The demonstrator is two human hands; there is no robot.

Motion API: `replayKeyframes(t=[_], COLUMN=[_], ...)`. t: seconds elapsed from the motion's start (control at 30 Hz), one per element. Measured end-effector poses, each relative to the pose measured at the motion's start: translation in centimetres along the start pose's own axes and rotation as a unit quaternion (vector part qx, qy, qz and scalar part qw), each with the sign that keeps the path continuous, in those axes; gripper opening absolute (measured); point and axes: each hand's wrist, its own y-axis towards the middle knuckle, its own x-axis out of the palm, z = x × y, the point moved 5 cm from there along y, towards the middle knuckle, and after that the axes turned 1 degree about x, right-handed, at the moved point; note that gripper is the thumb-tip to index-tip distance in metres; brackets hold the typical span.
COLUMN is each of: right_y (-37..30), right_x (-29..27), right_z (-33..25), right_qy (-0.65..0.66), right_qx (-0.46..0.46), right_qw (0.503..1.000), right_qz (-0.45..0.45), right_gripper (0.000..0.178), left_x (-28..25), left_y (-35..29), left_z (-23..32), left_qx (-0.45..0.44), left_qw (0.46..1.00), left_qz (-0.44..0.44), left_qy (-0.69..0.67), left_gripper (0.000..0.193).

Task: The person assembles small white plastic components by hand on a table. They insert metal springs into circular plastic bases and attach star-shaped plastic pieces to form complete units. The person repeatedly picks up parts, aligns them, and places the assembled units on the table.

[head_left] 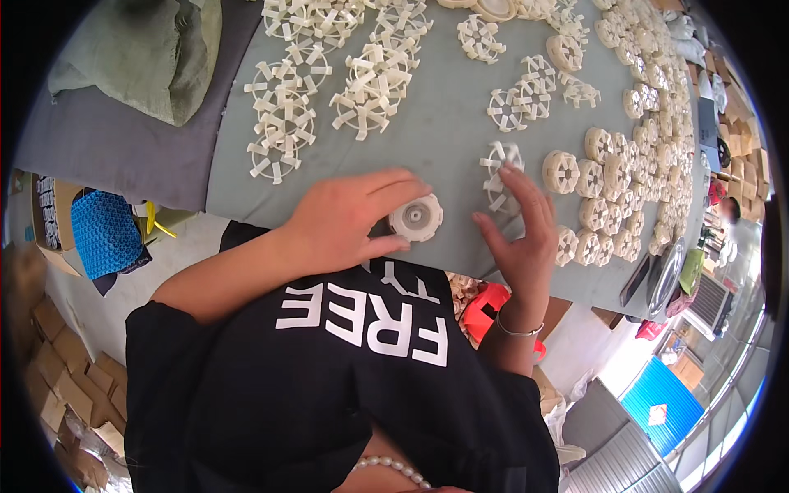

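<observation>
My left hand (337, 222) curves its thumb and fingers around the side of a round cream plastic piece (416, 218) with a notched rim and a ringed centre. This piece sits near the front edge of the table. To its right, my right hand (530, 230) has its fingertips and thumb at a thin white plastic ring with flat tabs (498, 182). Ring and fingertips are blurred, and the exact contact is hard to make out. Behind it lie more loose tabbed rings (523, 97).
Two long heaps of tabbed rings (283, 115) lie at the far left of the grey-green tabletop (444, 107). Many round cream assemblies (562, 172) crowd the right side. A grey-green sack (152, 57) rests at the far left. Cardboard boxes (78, 370) stand on the floor.
</observation>
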Motion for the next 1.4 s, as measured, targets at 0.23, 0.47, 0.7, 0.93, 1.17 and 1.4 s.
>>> replayKeyframes(t=[0.23, 0.47, 0.7, 0.93, 1.17, 1.4], right_y=[0.0, 0.0, -0.9, -1.5, -4.5, -3.8], right_x=[-0.4, -0.8, 2.2, 3.8, 8.1, 5.7], right_z=[2.6, 1.5, -4.8, -6.0, -7.8, -5.1], right_qy=[-0.035, 0.141, 0.182, 0.156, 0.033, 0.1], right_qx=[0.076, 0.099, 0.026, 0.025, -0.079, -0.054], right_qw=[0.996, 0.985, 0.979, 0.983, 0.994, 0.993], right_qz=[0.027, 0.019, -0.084, -0.094, -0.07, -0.028], right_gripper=[0.068, 0.067, 0.068, 0.069, 0.099, 0.077], left_x=[-0.8, -0.8, -0.9, -0.8, -0.6, -0.6], left_y=[0.4, 0.4, -0.2, -0.1, -0.7, -0.7], left_z=[0.1, 0.0, 0.0, -0.6, -0.5, -1.7], left_qx=[-0.037, -0.046, -0.041, -0.09, -0.098, -0.085], left_qw=[0.999, 0.998, 0.996, 0.987, 0.986, 0.974], left_qz=[-0.011, -0.01, 0.036, -0.002, -0.013, 0.002], left_qy=[-0.029, -0.038, -0.074, -0.133, -0.132, -0.212], left_gripper=[0.067, 0.067, 0.063, 0.053, 0.069, 0.066])
